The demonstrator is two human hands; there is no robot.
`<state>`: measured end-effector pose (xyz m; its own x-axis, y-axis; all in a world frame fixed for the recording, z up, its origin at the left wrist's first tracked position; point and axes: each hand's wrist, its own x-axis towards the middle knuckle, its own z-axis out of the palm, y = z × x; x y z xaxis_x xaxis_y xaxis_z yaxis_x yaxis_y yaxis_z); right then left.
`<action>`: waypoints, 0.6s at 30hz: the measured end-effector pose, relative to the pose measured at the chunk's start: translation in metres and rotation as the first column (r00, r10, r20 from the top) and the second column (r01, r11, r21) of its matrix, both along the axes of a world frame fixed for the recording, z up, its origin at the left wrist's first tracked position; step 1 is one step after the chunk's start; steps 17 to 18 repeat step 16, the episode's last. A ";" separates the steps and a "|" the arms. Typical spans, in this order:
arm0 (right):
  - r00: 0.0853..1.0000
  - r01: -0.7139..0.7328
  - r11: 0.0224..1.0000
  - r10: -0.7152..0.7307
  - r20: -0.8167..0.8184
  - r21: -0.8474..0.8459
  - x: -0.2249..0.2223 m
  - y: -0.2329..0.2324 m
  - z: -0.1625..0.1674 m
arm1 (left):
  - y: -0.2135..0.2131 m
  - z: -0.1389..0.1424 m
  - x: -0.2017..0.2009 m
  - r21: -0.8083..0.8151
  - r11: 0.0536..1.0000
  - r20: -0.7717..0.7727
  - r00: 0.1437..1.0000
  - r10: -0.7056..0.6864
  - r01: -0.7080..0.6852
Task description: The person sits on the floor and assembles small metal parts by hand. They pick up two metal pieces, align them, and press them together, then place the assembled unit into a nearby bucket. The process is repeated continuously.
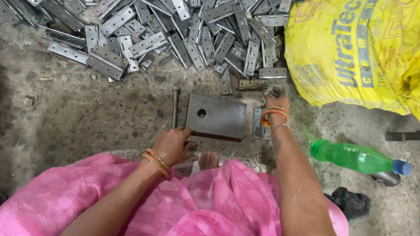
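Pink cloth (198,217): nearest to me, spread over the lap at the bottom of the view, both forearms coming out over it.
Left hand (172,144): I see it low on the floor at the near left corner of the steel block, fingers curled down; it seems to grip the near end of the metal pin (174,106), though the contact is partly hidden.
Steel block (217,116): dark, flat, rectangular, one round hole near its left side, lying on the concrete between the two hands.
Right hand (277,100): reaching far and right of the block, fingertips on a hinge (252,84) at the near edge of the pile; I cannot tell if it has closed on it.
Hinge pile (163,18): a wide heap of grey hinges across the far floor.
Yellow sack (381,48): far right, bulging, touching the pile's edge.
Green bottle (355,157): lying on its side, just right of the right forearm.
Risk: I judge the forearm could nudge the bottle rolling; sharp hinge edges could nick fingertips; toes (209,160) sit right against the block's near side.
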<state>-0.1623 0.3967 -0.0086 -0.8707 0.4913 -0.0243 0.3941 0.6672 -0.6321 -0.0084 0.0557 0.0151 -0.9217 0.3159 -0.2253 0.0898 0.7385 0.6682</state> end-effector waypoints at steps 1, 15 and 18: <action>1.000 0.011 1.000 -0.011 0.007 -0.017 -0.005 -0.001 -0.001 | 0.000 0.001 -0.002 0.017 1.000 0.001 1.000 0.004 -0.004; 0.984 0.074 0.972 -0.107 0.140 0.222 -0.029 -0.017 -0.018 | 0.000 -0.033 -0.005 0.030 0.999 0.054 0.998 0.013 -0.015; 0.983 0.044 0.980 -0.077 0.167 0.194 -0.026 -0.016 -0.020 | -0.020 -0.041 0.013 0.032 0.999 0.062 0.998 0.011 -0.013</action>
